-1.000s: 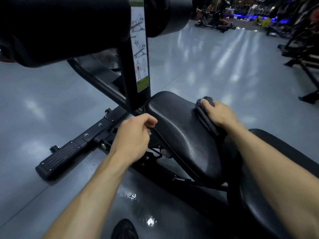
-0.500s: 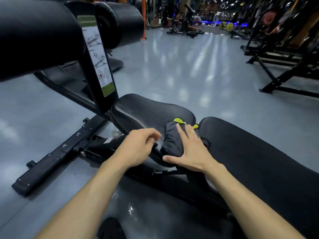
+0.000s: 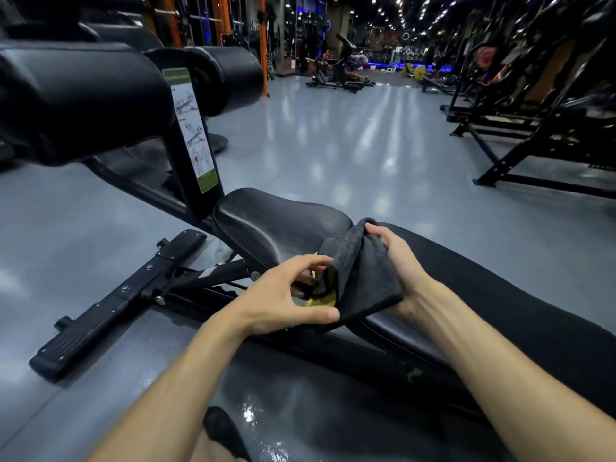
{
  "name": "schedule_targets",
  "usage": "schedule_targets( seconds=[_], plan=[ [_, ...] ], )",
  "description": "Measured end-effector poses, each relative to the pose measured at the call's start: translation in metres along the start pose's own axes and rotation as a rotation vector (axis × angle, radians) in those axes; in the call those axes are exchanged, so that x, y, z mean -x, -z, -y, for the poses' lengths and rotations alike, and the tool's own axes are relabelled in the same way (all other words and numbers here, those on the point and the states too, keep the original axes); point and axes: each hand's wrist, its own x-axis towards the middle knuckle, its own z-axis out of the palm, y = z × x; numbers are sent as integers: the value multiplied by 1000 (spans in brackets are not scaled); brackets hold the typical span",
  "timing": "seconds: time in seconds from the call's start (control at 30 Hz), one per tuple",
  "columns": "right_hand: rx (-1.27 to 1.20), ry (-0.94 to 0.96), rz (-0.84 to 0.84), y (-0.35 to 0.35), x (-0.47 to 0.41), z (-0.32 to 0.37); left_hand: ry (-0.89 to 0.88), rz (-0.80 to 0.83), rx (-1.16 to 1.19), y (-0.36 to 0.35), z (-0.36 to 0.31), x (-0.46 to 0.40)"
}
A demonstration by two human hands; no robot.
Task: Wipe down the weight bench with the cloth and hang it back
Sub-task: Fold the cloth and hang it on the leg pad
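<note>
A black weight bench lies across the view, its small seat pad (image 3: pixel 273 225) at centre and its long back pad (image 3: pixel 500 305) running to the lower right. A dark grey cloth (image 3: pixel 363 278) with a yellow underside hangs lifted over the gap between the pads. My right hand (image 3: pixel 396 258) grips the cloth's top edge and far side. My left hand (image 3: pixel 286 295) pinches the cloth's near lower edge between thumb and fingers.
An upright post with an instruction sticker (image 3: pixel 195 131) and black roller pads (image 3: pixel 76 101) rises at the left. The bench's foot bar (image 3: pixel 110 305) reaches over the grey floor at lower left. Black racks (image 3: pixel 540 128) stand at the right, more machines far behind.
My right hand pulled the cloth back along the seat pad, then lifted it off the bench. My left hand left the seat's edge and took hold of the cloth. The view tilted up.
</note>
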Motion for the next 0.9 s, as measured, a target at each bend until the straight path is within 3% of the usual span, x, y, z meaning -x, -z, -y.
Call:
schedule_targets(
  seconds=[0.2, 0.3, 0.47, 0.6, 0.73, 0.9],
  plan=[
    [71, 7, -67, -21, 31, 0, -147, -211, 24, -17, -18, 15],
    [89, 14, -102, -25, 43, -2, -163, -275, 190, -17, -21, 21],
    [101, -34, -172, -41, 54, 1, -195, -524, 391, -7, -21, 27],
    [111, -102, -226, -53, 49, 5, -253, -507, 117, -15, -31, 24],
    [80, 8, -223, -47, 32, 11, -159, -304, 47, -32, -41, 16],
    [0, -110, -201, -25, 11, 13, -102, -411, -50, -43, -42, -6]
  ],
)
